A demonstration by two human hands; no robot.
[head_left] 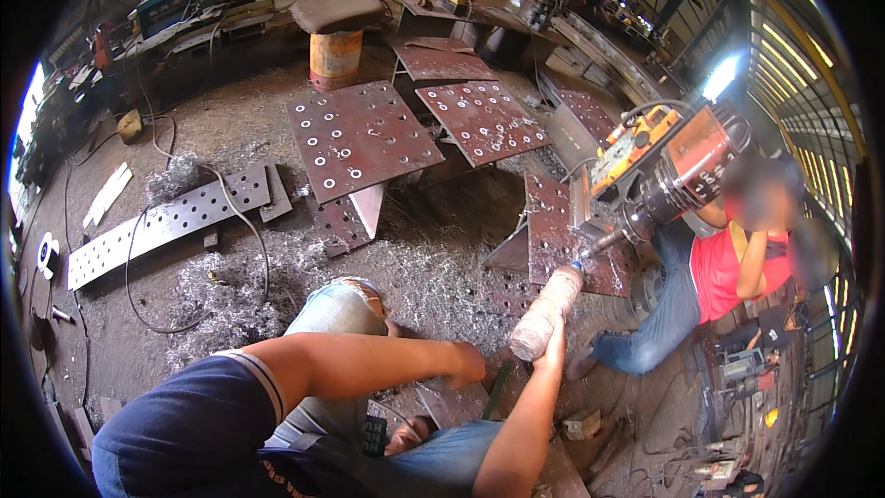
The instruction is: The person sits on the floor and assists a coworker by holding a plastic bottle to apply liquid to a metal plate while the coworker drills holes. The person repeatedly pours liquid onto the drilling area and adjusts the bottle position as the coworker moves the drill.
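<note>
My right grip [555, 343] is wrapped around a cloudy bottle [538, 318], its blue tip [577, 266] near the drill [678, 171] over a red-brown plate [546, 221]. My left grip [466, 365], left of it, looks empty, but I can't tell whether it's closed.

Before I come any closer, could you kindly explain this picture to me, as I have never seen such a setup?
There is no robot here: the picture comes from a wide fisheye camera on a person's head, looking down, so straight edges bend toward the rim. Both bare hands are the wearer's own. The right hand holds a pale, dirty bottle, its narrow end pointing toward an orange drilling machine. The left hand shows no held object. A co-worker is beside the machine. Around them are reddish-brown plates with holes, and a grey perforated strip and curly metal shavings lie on the ground.
</note>
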